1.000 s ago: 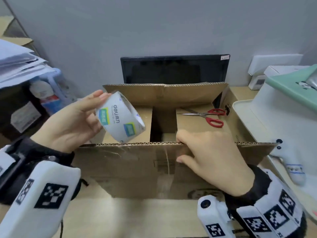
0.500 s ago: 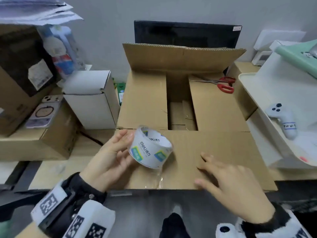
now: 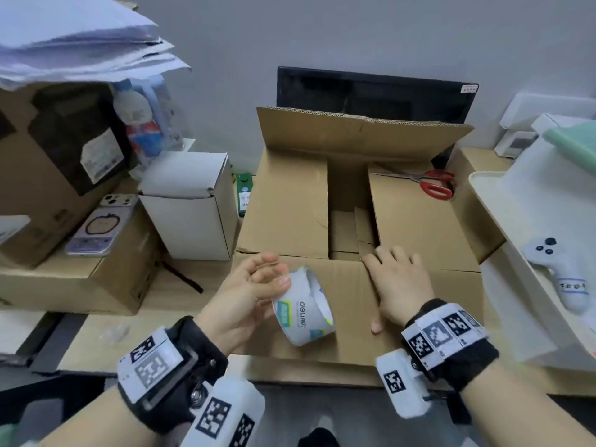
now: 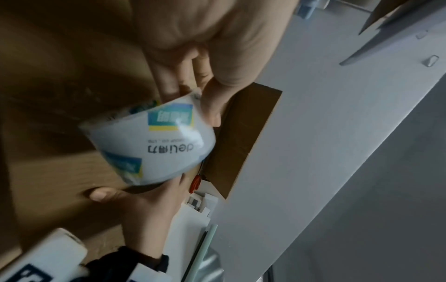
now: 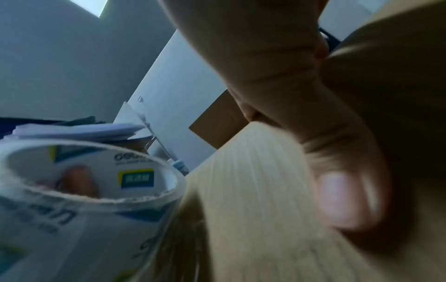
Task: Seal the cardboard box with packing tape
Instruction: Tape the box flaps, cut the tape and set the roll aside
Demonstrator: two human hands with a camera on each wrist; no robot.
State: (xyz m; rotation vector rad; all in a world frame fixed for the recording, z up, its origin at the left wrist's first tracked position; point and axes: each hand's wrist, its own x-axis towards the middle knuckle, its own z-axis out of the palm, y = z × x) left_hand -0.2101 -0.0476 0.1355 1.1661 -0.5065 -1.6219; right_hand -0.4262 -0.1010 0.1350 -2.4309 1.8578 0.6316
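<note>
The brown cardboard box [image 3: 283, 204] fills the middle of the head view. Its two side flaps lie folded in with a gap between them, its far flap [image 3: 354, 133] stands up, and its near flap [image 3: 451, 295] lies folded down. My right hand [image 3: 400, 285] lies flat on that near flap, fingers straight, pressing it down [image 5: 347, 200]. My left hand [image 3: 254, 291] grips a white roll of packing tape [image 3: 303, 309] just above the near flap's left part, thumb on the roll's outside [image 4: 154, 139]. The roll [image 5: 72, 190] also shows close beside my right hand.
Red-handled scissors [image 3: 432, 185] lie on the box's right side flap. A small white box [image 3: 190, 201], a phone [image 3: 100, 227] on a carton and a paper stack [image 3: 80, 43] stand left. A black monitor [image 3: 374, 91] is behind. A white tray [image 3: 516, 214] with a game controller [image 3: 561, 269] is right.
The near flap, upright a second ago, now lies folded down over the box. My right hand slid forward along it toward the gap. The tape roll came down and nearer with my left hand.
</note>
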